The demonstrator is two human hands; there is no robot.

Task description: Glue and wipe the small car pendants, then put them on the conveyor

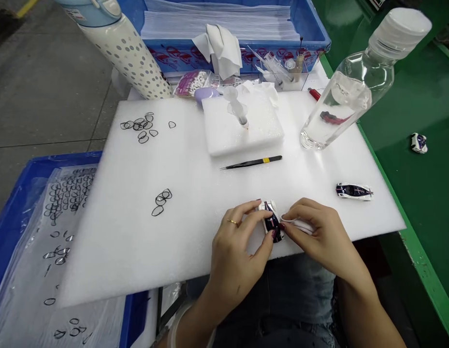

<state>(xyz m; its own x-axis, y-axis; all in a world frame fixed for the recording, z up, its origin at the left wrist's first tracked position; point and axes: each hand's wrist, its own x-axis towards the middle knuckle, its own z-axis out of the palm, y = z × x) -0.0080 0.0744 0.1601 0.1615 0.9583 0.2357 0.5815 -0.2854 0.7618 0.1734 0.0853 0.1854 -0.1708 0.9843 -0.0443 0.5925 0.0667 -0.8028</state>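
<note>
A small white and dark-blue toy car [271, 220] rests near the front edge of the white foam sheet [195, 169]. My left hand [238, 241] grips it, fingertips on its far end and thumb at the near end. From the right, my right hand [316, 232] pinches a folded white cloth [300, 224] and holds it against the car's side. A second toy car [354, 191] of the same look lies to the right on the sheet. Black tweezers [251, 163] with a yellow band lie beyond my hands.
Thin black rings [139, 124] lie in groups on the left. A syringe [237, 108] stands in a foam block [242, 137]. Around the sheet are a water bottle [340, 101], a dotted flask [126, 53], a blue crate [224, 50], a blue tray [14, 208] and another car [419, 143].
</note>
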